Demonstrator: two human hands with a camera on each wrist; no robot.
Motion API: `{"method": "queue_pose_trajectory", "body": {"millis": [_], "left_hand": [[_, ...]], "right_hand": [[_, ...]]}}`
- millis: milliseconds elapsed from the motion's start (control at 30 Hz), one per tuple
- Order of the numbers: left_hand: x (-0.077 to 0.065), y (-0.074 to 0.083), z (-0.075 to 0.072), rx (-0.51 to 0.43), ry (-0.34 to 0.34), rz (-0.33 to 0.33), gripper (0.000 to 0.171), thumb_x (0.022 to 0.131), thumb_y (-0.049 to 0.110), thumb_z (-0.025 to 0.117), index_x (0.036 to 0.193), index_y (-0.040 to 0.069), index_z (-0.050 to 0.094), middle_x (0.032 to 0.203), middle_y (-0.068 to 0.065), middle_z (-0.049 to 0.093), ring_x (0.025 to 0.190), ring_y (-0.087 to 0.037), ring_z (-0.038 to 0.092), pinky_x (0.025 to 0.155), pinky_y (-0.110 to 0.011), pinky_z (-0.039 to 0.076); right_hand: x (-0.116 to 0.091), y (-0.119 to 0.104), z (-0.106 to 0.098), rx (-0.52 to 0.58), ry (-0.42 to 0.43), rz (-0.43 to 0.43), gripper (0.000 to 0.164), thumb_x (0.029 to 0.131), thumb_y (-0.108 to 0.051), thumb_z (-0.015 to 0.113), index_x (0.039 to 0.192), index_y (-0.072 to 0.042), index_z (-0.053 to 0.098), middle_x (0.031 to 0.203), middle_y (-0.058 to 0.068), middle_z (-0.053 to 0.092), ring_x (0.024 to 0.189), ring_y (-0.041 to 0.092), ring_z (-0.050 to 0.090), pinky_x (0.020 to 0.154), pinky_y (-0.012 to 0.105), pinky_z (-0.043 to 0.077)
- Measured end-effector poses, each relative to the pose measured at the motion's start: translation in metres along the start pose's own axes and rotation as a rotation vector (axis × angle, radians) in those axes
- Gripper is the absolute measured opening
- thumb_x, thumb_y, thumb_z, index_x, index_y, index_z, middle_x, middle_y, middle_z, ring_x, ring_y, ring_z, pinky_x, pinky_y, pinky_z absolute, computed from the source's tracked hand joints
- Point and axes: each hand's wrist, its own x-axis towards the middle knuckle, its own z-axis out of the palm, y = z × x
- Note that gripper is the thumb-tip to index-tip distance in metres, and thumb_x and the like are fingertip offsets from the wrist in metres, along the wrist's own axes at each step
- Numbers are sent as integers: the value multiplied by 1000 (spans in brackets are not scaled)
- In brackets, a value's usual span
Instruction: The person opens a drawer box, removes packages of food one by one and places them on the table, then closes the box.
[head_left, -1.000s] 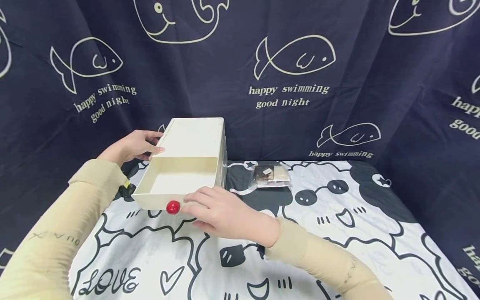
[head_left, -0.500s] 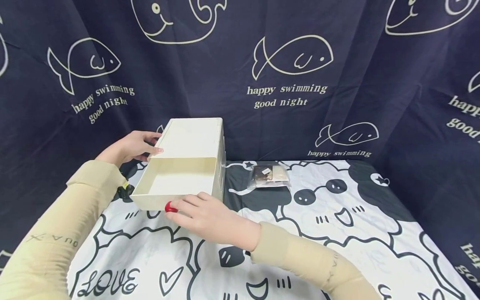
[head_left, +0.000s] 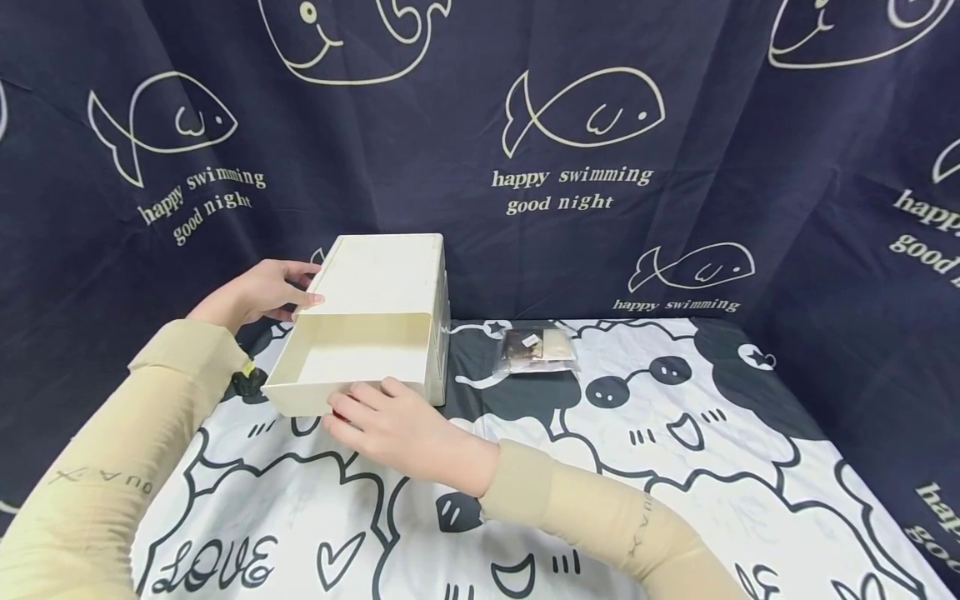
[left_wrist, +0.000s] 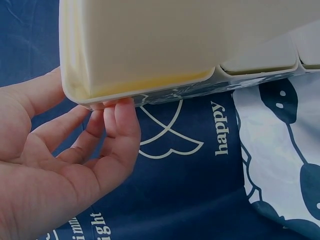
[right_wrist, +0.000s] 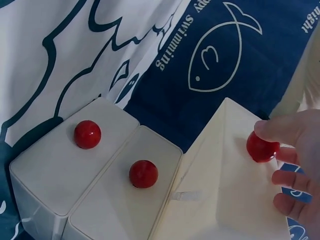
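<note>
A white drawer cabinet (head_left: 382,271) stands at the left of the table with its top drawer (head_left: 300,402) pulled far out. My left hand (head_left: 266,289) holds the cabinet's upper left side; its thumb lies on the top edge and its curled fingers touch the side, as the left wrist view also shows. My right hand (head_left: 401,433) is at the drawer's front. In the right wrist view its thumb and fingers pinch that drawer's round red knob (right_wrist: 261,149); the hand hides the knob in the head view. Nothing shows inside the visible part of the drawer.
Two lower drawers, each with a red knob (right_wrist: 87,134), are shut. A clear plastic packet (head_left: 537,350) with dark and pale contents lies right of the cabinet. A small black object (head_left: 250,385) sits left of it. A dark blue curtain (head_left: 585,242) hangs behind.
My right hand has moved left and taken hold of the red knob, which showed uncovered a second ago. My left hand stays on the cabinet, and the drawer looks unmoved.
</note>
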Motion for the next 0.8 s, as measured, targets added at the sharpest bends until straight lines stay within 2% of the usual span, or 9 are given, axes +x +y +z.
{"method": "queue_pose_trajectory", "body": {"millis": [167,333,800], "left_hand": [[-1,-1,-1,-3,-7,1,77,86,22,71,148,4,28,136,-23,35,102,-31,50,73,-36,53],[-1,0,-1,-2,-8,-4,77,86,22,70,148,5,29,137,-23,35,106,-33,47,75,-37,53],[-2,0,-2,-13,-8,6,76,86,22,70,147,5,29,135,-21,35,104,-30,48,73,-34,52]], "right_hand": [[0,-1,3,-7,-16,-9,33,99,-11,34,109,-20,63,110,-6,61,97,11,54,68,23,41],[1,0,4,-10,24,-8,30,99,-12,36,104,-20,64,106,-6,61,94,11,55,67,23,42],[2,7,15,20,87,3,30,100,-12,38,101,-19,67,103,-6,64,92,11,57,66,22,41]]}}
